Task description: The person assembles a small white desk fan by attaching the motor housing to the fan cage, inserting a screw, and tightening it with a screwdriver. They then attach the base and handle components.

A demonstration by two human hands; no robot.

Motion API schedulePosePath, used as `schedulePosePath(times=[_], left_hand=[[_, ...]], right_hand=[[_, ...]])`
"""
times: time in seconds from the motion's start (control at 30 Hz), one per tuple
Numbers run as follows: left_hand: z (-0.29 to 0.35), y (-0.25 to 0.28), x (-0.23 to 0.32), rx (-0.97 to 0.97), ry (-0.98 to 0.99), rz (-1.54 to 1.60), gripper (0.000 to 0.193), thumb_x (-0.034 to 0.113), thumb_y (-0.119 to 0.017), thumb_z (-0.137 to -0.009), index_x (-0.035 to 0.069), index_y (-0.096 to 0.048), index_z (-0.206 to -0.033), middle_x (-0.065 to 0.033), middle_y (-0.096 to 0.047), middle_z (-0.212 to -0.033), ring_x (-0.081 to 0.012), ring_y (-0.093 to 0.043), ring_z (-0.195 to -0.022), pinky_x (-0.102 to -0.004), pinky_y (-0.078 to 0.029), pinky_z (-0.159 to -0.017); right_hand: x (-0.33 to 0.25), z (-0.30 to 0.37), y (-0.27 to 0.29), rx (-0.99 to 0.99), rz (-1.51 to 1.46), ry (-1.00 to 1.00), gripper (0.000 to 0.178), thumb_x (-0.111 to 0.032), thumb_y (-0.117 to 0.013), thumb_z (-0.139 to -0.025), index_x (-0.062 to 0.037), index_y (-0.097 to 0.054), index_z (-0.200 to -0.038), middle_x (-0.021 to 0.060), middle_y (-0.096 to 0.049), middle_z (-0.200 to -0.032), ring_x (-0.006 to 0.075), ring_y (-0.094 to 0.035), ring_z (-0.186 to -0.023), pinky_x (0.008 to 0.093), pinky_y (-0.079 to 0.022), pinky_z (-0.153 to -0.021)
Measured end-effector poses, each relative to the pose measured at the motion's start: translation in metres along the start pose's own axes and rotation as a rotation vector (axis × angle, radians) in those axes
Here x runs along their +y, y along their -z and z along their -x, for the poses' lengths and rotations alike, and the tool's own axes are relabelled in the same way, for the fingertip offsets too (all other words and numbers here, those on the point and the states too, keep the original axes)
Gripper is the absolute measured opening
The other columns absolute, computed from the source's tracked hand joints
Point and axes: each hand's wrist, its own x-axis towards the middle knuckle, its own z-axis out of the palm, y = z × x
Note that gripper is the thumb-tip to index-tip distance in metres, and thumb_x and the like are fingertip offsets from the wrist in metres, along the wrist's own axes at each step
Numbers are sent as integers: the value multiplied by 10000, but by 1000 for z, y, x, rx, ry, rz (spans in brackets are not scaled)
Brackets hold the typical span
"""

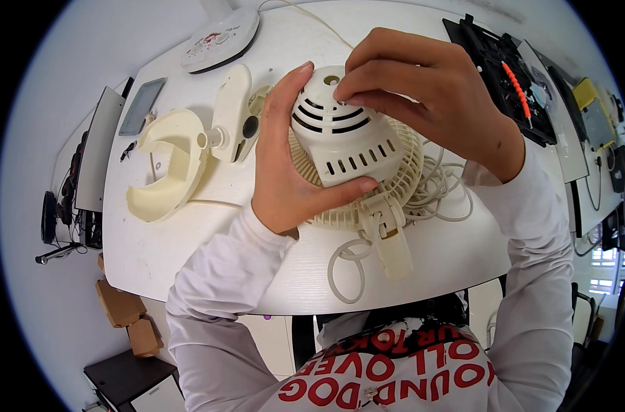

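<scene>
A cream fan motor housing (357, 147) with slotted vents stands on a round fan grille (413, 154) lying on the table. My left hand (279, 165) wraps round the housing's left side, thumb along its lower edge. Over the top of the housing, beside a round hole, my right hand (436, 93) has its thumb and fingers pinched together. Whatever is between those fingertips is too small or hidden to name. A hinged plastic bracket (388, 237) sticks out from the near side of the grille. Coiled pale cord (449, 199) lies to its right, and a loop of it hangs at the front.
To the left lie a curved cream plastic cover (165, 196), a cream clamp-like part (228, 117) and a phone (142, 106). A white round base (223, 41) stands at the back. An open black tool case (491, 62) with an orange-red screwdriver (517, 89) sits at the far right.
</scene>
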Motion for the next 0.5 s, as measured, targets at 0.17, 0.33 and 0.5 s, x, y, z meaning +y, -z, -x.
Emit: schedulePosePath(times=[0.17, 0.33, 0.5], left_hand=[[-2, 4, -6, -37, -57, 25, 1112, 340, -890, -498, 39, -315, -1400, -177, -369, -1360, -328, -408, -1237, -413, -348, -1033], [-2, 6, -11, -59, -92, 42, 1118, 336, -888, -501, 39, -306, -1408, -179, -356, -1381, -329, -400, -1251, -417, -341, -1041], [1, 4, -13, -48, -97, 54, 1126, 338, -887, -507, 32, -293, -1413, -191, -335, -1400, -338, -384, -1268, -421, -332, -1050]], right_hand=[[-1, 1, -1, 13, 14, 8, 107, -85, -705, -750, -70, -653, -842, 10, -600, -851, 176, -598, -681, 281, -486, -575], [-1, 3, -7, 59, 30, 11, 43, -131, -664, -794, -105, -634, -812, -39, -594, -848, 179, -599, -676, 296, -472, -565], [-5, 2, -1, -8, 52, 62, 174, -57, -739, -687, -59, -683, -852, 37, -613, -845, 181, -599, -672, 281, -490, -557]])
